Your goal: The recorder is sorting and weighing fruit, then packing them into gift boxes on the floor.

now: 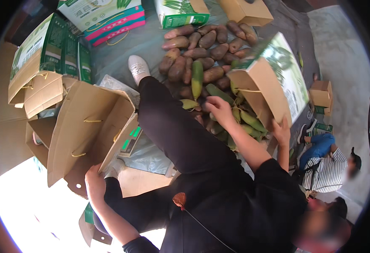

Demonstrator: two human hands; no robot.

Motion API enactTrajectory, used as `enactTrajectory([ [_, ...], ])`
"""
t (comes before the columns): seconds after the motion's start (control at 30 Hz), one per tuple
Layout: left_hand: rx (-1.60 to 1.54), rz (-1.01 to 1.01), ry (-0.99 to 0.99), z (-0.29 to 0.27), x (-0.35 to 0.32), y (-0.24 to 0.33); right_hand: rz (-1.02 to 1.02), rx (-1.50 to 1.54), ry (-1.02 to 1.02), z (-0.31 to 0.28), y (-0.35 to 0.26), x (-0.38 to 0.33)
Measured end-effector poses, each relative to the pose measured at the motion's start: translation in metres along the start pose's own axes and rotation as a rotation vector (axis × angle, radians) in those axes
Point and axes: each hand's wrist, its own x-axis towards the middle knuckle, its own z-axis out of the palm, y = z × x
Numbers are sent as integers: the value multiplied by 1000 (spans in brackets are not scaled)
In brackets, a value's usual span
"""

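My left hand (95,182) is closed on the lower edge of an open brown cardboard carton (98,114) with yellow cord handles, tilted at my left. My right hand (219,110) reaches down into the produce on the floor, its fingers curled; what they hold, if anything, is hidden. Green-husked corn ears (252,121) lie beside and below it. Just above my fingers lies a long green vegetable (197,79). Reddish-brown oblong vegetables (208,40) are heaped further off. Another person's hand (282,130) grips a green-and-white carton (278,71) tilted over the right of the pile.
Green printed cartons (45,52) stand at the far left, with more boxes (180,12) at the back. A device with a lit green display (131,141) sits beside my leg. Two other people are at the right, one in a striped top (326,173).
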Motion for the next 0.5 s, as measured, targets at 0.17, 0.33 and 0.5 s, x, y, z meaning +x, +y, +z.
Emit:
enactTrajectory([
  [0.17,-18,-2,-1,-1,3,7,-739,-679,350,-69,-66,-39],
  [0.33,-4,-30,10,-9,4,24,-276,-266,317,-88,-29,-28],
  [0.5,-2,-49,10,-10,0,10,451,594,170,-68,16,-4],
])
